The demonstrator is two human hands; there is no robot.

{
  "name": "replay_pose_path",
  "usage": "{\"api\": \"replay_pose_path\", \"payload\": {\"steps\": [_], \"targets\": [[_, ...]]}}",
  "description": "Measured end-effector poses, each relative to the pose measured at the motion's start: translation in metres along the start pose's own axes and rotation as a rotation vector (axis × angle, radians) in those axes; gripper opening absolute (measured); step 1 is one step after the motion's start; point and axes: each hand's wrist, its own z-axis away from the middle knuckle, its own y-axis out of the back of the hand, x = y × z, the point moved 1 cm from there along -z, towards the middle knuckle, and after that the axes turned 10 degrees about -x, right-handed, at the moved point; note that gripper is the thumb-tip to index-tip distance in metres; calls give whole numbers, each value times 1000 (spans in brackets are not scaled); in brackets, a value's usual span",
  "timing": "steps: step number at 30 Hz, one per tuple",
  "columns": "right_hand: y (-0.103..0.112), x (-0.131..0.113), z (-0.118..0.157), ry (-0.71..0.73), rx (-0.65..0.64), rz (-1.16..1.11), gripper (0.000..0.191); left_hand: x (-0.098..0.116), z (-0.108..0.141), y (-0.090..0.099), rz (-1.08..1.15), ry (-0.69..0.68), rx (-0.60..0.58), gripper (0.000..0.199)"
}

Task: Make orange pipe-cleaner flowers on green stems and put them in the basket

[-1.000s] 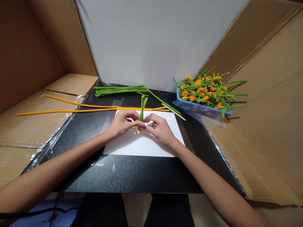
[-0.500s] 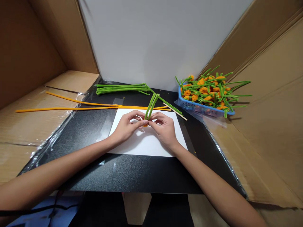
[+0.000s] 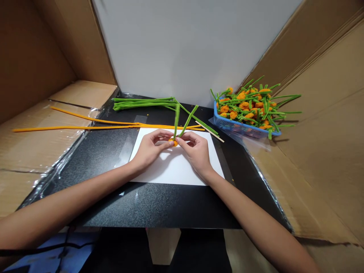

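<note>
Above the white paper [image 3: 170, 170], my left hand [image 3: 152, 149] and my right hand [image 3: 196, 151] meet fingertip to fingertip. Between them is a small orange pipe-cleaner flower [image 3: 173, 142] with two green pipe-cleaner ends [image 3: 188, 120] pointing up and apart in a V. My left thumb and fingers pinch the orange part. My right thumb and index finger close on the base of the green. The fingers partly hide the orange coil.
Long orange pipe cleaners [image 3: 71, 127] lie across the table's left side. Behind them is a bundle of green pipe cleaners [image 3: 142, 103]. A thin wooden stick [image 3: 210, 132] lies at right, near a blue basket [image 3: 241, 128] full of orange-and-green pieces. Cardboard walls [image 3: 327, 113] flank the table.
The two green ends, side by side before, now spread into a V, one upright and one leaning right. More of the orange part shows between my fingers.
</note>
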Motion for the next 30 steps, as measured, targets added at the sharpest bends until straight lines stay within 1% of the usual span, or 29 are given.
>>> {"api": "replay_pose_path", "payload": {"steps": [3,6,10,12,14,19,23,25,27,30], "targets": [[-2,-3,3,37,82,30,13,-4,3,-4,94,57,3,35],[-5,-5,6,83,127,99,17,-3,6,-9,256,131,25,29],[-8,-9,11,187,136,200,18,4,7,-14,475,271,91,17],[-9,-11,12,215,119,218,18,7,6,-14,521,326,98,12],[-9,-11,13,213,104,192,20,9,5,-13,552,361,98,14],[-9,-12,10,123,125,52,28,10,5,-10,583,367,92,26],[-8,-14,10,108,107,6,25,9,6,-10,582,365,89,28],[-8,-15,10,129,89,25,22,9,6,-10,574,362,89,28],[-8,-17,11,167,60,92,18,8,6,-11,561,358,87,27],[-7,-20,11,228,-5,215,20,7,7,-12,534,350,91,26]]}}
